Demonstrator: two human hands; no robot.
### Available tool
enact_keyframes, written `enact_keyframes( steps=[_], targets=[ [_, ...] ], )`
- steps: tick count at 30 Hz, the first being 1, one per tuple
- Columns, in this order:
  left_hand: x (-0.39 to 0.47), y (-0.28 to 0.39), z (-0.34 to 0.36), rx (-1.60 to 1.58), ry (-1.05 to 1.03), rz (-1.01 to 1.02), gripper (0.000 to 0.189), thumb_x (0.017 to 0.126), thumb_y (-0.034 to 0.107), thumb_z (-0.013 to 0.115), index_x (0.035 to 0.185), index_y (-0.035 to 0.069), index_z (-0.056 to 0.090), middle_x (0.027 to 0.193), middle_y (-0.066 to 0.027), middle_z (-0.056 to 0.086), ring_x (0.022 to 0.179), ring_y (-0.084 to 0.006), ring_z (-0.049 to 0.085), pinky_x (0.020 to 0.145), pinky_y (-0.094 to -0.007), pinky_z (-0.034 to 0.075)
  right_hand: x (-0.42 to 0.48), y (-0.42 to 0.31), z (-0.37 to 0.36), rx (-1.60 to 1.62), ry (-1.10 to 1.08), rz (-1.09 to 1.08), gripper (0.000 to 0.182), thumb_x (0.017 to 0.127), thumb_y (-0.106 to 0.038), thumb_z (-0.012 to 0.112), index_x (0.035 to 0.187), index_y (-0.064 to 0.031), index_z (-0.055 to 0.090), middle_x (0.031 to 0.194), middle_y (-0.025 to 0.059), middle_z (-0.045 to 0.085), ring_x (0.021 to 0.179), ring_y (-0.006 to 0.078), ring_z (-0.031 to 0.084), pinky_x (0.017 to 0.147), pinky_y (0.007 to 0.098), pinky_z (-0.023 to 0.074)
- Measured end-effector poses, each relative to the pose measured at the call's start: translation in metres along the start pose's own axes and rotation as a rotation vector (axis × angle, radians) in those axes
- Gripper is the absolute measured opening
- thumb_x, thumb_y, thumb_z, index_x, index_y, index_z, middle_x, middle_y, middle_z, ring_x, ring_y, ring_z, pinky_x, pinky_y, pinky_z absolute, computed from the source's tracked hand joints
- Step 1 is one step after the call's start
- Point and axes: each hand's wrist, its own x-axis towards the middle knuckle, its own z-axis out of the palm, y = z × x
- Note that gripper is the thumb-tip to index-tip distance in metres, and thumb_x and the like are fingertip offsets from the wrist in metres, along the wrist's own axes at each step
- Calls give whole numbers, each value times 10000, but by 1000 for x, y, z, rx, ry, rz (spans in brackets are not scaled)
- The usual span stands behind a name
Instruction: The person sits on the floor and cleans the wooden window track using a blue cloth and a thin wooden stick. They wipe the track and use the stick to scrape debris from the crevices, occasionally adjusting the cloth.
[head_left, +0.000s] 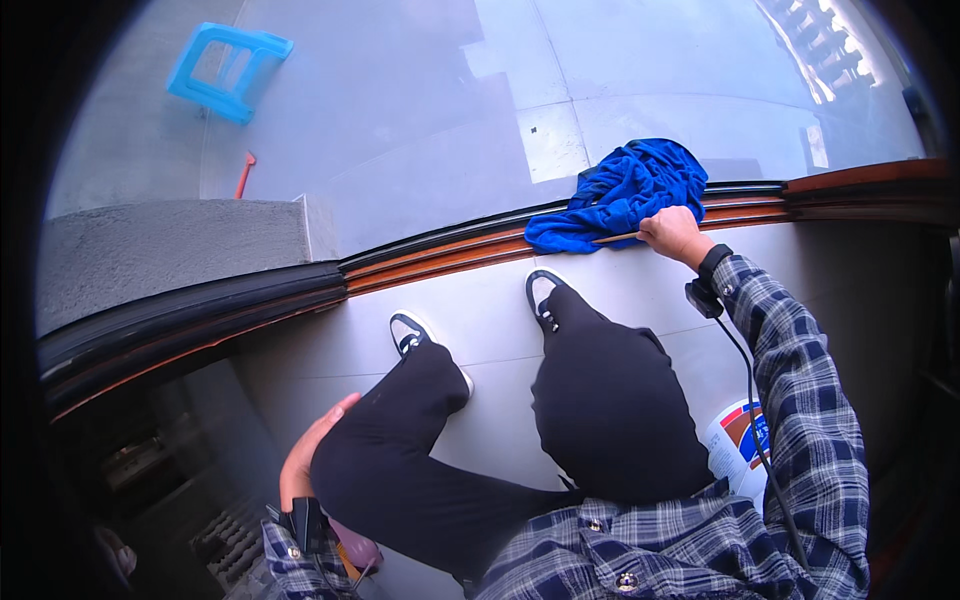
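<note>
My right hand (670, 231) is closed around a thin wooden stick (619, 238), whose far end meets a bunched blue cloth (637, 184). The cloth lies over the orange-brown sliding-door track (442, 262) and spills onto the floor on both sides. Whether the hand also grips some of the cloth cannot be told. Lower left, my left hand (330, 424) rests against the outer side of my left leg; its fingers are partly hidden by the dark trousers, and no object shows in it.
A white bucket with a coloured label (739, 442) stands beside my right thigh. Beyond the track are a blue plastic stool (202, 97), a red-handled tool (244, 176) and a grey stone step (180, 240). A purplish object (356, 547) is near my left wrist.
</note>
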Motion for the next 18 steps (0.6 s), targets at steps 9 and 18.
enact_keyframes(
  steps=[9,18],
  targets=[
    [-21,41,40,10,-323,-89,660,915,439,508,1409,20,383,1422,-163,400,1334,-251,348,1103,-324,219,94,-171,-13,170,-209,-112,142,771,-208,619,745,-104,713,737,123,676,697,294,674,595,392,523],
    [-43,16,53,-26,-172,145,713,936,556,355,1369,-6,433,1424,-185,401,1362,-276,319,1124,-356,192,53,-164,2,327,-205,-50,389,846,-122,523,1167,-312,633,762,101,668,710,281,660,607,403,513]
  ],
)
